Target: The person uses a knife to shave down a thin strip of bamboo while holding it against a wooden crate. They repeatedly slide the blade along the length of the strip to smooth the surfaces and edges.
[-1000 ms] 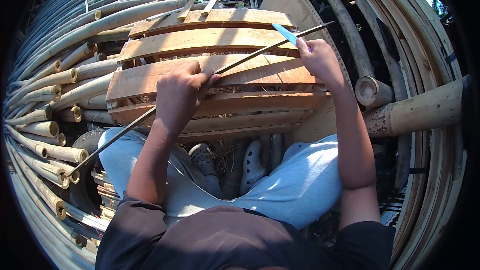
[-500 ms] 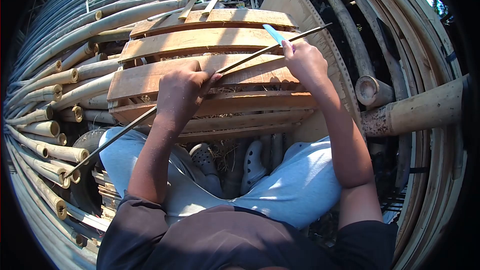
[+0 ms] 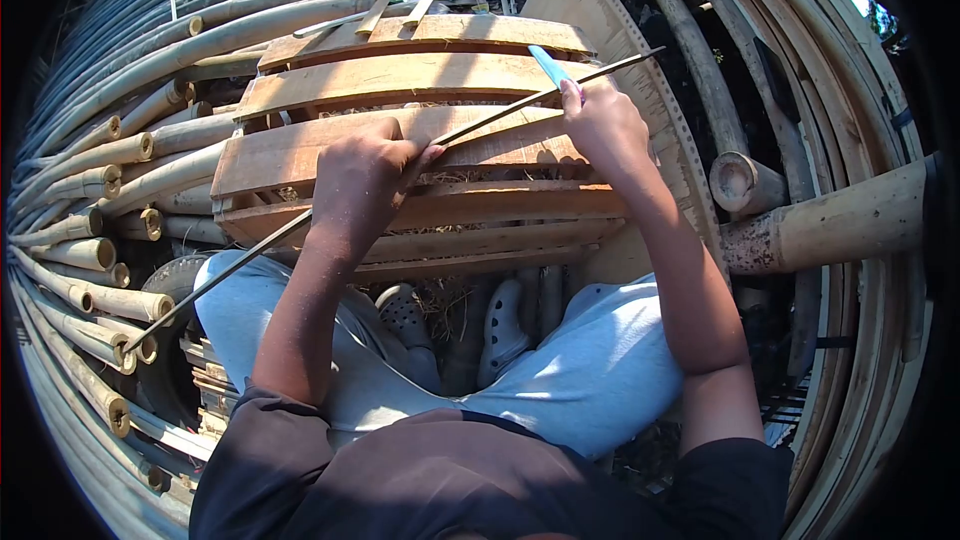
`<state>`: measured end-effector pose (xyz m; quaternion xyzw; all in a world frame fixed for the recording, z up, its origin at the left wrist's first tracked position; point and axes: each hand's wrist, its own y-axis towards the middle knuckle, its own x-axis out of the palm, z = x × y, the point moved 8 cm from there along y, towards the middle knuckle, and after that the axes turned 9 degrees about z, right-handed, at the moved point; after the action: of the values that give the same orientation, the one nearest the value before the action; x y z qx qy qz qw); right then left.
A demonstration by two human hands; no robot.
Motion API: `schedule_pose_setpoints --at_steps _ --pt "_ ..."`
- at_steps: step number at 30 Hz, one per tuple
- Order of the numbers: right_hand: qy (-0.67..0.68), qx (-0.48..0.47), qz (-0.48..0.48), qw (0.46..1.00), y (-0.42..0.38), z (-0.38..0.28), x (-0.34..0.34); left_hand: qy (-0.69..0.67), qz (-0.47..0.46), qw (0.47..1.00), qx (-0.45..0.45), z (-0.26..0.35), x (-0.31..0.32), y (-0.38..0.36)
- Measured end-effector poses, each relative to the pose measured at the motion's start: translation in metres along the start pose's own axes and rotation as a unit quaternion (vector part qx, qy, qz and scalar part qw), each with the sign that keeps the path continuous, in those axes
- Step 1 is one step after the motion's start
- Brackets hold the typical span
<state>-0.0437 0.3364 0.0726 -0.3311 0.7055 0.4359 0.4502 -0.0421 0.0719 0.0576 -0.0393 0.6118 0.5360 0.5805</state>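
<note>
A long, thin bamboo strip (image 3: 490,123) slants from the lower left up to the right, over a bench of wooden planks (image 3: 400,77). My left hand (image 3: 365,175) is closed round it near its middle, thumb along the strip. Farther up the strip, my right hand (image 3: 606,125) grips a knife (image 3: 546,65) whose pale blue blade points up and left, touching or crossing the strip. The knife's handle is hidden in my fingers. Past my left forearm, the strip's lower end reaches the bamboo poles (image 3: 95,255).
Stacked bamboo poles fill the left side. A thick bamboo pole (image 3: 830,215) juts in from the right, beside long bent slats (image 3: 865,340). A thin board (image 3: 590,15) leans behind the bench. Two loose strips (image 3: 428,0) lie on the far planks. My knees flank the bench.
Hardly anything differs. My right hand and the knife have shifted very slightly; my left hand keeps its place on the strip.
</note>
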Motion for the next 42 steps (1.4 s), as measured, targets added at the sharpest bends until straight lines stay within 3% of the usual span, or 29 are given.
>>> schedule_pose_setpoints --at_steps 3,6,8,10,13,16,19,22,24,28,30,34,36,38,41,42 --pt "0.091 -0.058 -0.078 0.991 -0.037 -0.046 0.012 0.015 -0.007 1.000 0.003 -0.001 0.002 -0.001" --pt "0.063 -0.088 -0.100 0.989 -0.034 -0.046 0.014 0.011 -0.017 1.000 -0.002 -0.001 0.003 -0.001" --pt "0.012 -0.028 -0.084 0.996 -0.012 -0.021 0.004 -0.005 -0.005 1.000 -0.004 0.001 -0.001 0.001" --pt "-0.038 0.003 0.000 0.999 0.008 0.005 -0.004 0.005 -0.006 1.000 -0.002 0.001 0.001 -0.001" --pt "0.001 0.004 -0.057 0.998 -0.009 -0.010 0.005 0.021 -0.004 1.000 0.003 0.001 0.001 -0.001" --pt "0.071 -0.068 -0.051 0.994 -0.045 -0.054 0.016 0.026 -0.005 1.000 0.010 0.004 0.001 -0.001" --pt "0.049 -0.059 -0.092 0.993 -0.026 -0.039 0.014 0.006 0.007 1.000 0.006 0.005 -0.002 0.001" --pt "-0.026 -0.002 -0.021 0.999 -0.002 -0.007 0.002 0.003 0.009 1.000 0.001 0.003 -0.002 0.000" --pt "0.006 0.010 -0.035 0.999 -0.007 -0.008 0.007 0.029 -0.001 1.000 0.008 0.004 0.001 0.000" --pt "0.117 -0.092 -0.140 0.979 -0.066 -0.077 0.011 0.029 -0.008 1.000 0.009 0.006 0.001 0.000" --pt "0.096 -0.110 -0.146 0.979 -0.061 -0.073 0.007 0.022 0.004 1.000 0.001 0.005 -0.001 0.000" --pt "-0.020 -0.028 -0.031 0.999 -0.009 -0.018 -0.005 0.015 0.015 1.000 0.013 0.004 -0.002 0.000" --pt "-0.013 -0.041 -0.022 0.999 -0.018 -0.024 -0.002 0.033 0.012 0.999 0.017 0.006 0.000 0.001" --pt "0.075 -0.093 -0.044 0.992 -0.047 -0.056 0.008 0.031 0.008 0.999 0.011 0.006 0.001 0.001" --pt "0.068 -0.108 -0.133 0.983 -0.060 -0.074 0.003 0.030 0.005 0.999 0.012 0.006 0.001 0.001" --pt "0.056 -0.100 -0.107 0.988 -0.048 -0.062 0.004 0.027 0.011 0.999 0.018 0.006 -0.001 0.001"
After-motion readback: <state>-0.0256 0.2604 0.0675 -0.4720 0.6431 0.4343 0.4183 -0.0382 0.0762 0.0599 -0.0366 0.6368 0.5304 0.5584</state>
